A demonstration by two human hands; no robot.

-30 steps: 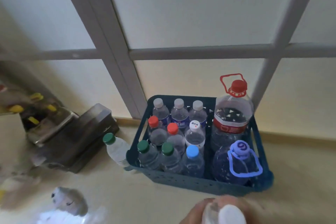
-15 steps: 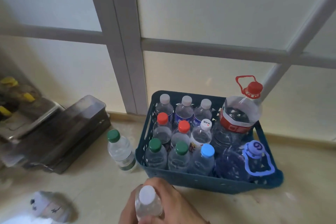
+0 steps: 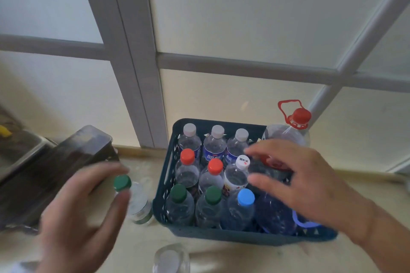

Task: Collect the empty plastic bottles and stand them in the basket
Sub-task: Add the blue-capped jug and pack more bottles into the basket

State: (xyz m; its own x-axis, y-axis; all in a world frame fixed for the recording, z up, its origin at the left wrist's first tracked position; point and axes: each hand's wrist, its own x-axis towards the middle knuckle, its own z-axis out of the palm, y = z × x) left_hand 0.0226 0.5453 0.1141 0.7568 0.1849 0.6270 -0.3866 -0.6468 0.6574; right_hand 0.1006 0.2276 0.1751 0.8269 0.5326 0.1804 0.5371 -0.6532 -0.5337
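Basket (image 3: 165, 175): eleven bottles standing. Outstanding: green-capped bottle (image 3: 135, 199) on floor, another (image 3: 172, 258) nearer me. Left hand (image 3: 82, 213) fingers released around cap; right hand (image 3: 304, 182) released above basket.

— What colour is the basket (image 3: 164, 186)?
— Dark blue-green, with little holes all over.
— And the bottle caps?
— Far row white, then two red caps (image 3: 187, 156) and a white one. Near row: two green, one light blue cap (image 3: 245, 196).
— The big jug (image 3: 286, 137) on the right?
— Clear, red lid.
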